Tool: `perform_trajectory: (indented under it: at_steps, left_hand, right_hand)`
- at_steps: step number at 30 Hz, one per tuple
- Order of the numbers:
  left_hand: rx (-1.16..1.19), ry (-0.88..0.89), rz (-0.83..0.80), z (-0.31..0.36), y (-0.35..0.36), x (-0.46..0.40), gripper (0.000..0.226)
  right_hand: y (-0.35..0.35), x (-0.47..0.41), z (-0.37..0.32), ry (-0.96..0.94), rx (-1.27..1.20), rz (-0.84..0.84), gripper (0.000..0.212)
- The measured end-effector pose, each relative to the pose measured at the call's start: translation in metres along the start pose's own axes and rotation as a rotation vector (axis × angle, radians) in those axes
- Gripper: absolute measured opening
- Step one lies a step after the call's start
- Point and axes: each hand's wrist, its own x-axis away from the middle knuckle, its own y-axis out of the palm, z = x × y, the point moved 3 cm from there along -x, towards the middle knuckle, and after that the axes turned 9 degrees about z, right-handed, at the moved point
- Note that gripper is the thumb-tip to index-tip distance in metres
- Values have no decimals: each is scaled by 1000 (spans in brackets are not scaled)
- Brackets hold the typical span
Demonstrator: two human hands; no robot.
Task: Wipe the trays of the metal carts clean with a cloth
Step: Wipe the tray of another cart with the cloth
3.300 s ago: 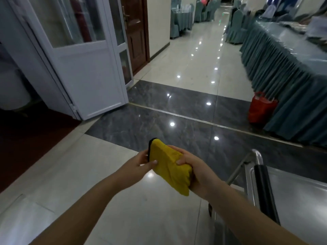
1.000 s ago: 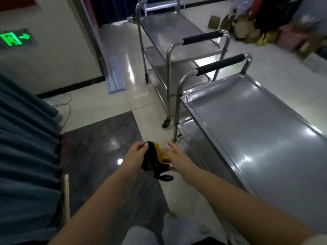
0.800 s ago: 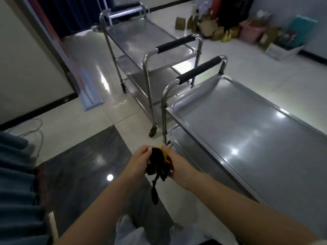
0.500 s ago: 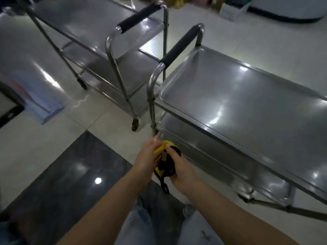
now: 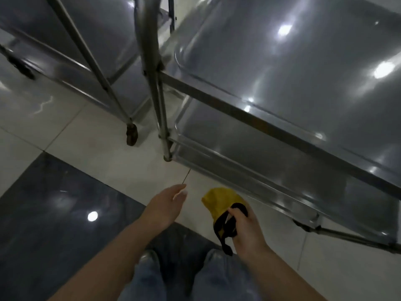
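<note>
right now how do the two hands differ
The right hand grips the yellow cloth by its black edging; the left hand holds nothing. The right hand's fingers are curled, while the left hand's are straight and spread forward. The left hand reaches a little farther toward the cart. Both hang over the floor, touching no tray.

Commercial service area, of the catering or hospitality kind. Indicated by two stainless-steel service carts parked close together: near cart [image 5: 282, 118] with a rimmed top tray [image 5: 303, 51] and a lower tray [image 5: 249, 153] on tubular legs; second cart [image 5: 91, 40] to the left, tiered likewise, standing on a caster [image 5: 131, 135]. Polished floor of large pale tiles [image 5: 97, 144] bordered by dark glossy stone [image 5: 54, 213], reflecting ceiling spotlights. No domestic furnishing in view.
</note>
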Motion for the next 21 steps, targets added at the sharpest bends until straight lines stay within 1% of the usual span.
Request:
perform_trajectory:
  at_steps: [2, 4, 7, 8, 10, 12, 13, 15, 16, 17, 19, 21]
  left_hand:
    - [-122, 1, 33, -32, 29, -48, 44]
    - [-215, 28, 63, -61, 61, -99, 48]
    - [-404, 193, 128, -94, 110, -182, 52]
    - [-446, 254, 158, -101, 124, -207, 52]
    - [-528, 337, 202, -113, 152, -253, 55]
    - [-590, 363, 213, -125, 175, -291, 61]
    - [-613, 371, 211, -129, 183, -305, 65]
    - [-664, 412, 230, -136, 194, -332, 71]
    - [-680, 421, 242, -137, 196, -343, 73]
    - [-693, 420, 253, -139, 198, -354, 76]
    - [-732, 389, 258, -147, 201, -369, 82]
    - [-786, 369, 267, -158, 204, -378, 87]
  right_hand:
    - [-12, -57, 22, -41, 3, 56, 40]
    - [-22, -118, 41, -130, 36, 123, 38]
    - [-33, -215, 63, -328, 181, 197, 27]
    - [-35, -246, 71, -406, 249, 211, 28]
    - [-32, -301, 83, -593, 404, 231, 50]
    - [-22, -344, 92, -765, 580, 224, 63]
    - [-14, -359, 95, -832, 682, 211, 64]
    - [7, -381, 96, -1043, 938, 213, 59]
    - [17, -389, 95, -1156, 1078, 247, 58]
    - [25, -397, 95, -1228, 1170, 293, 61]
    - [37, -408, 92, -1242, 1186, 388, 66]
    - [41, -422, 93, -1193, 1111, 403, 56]
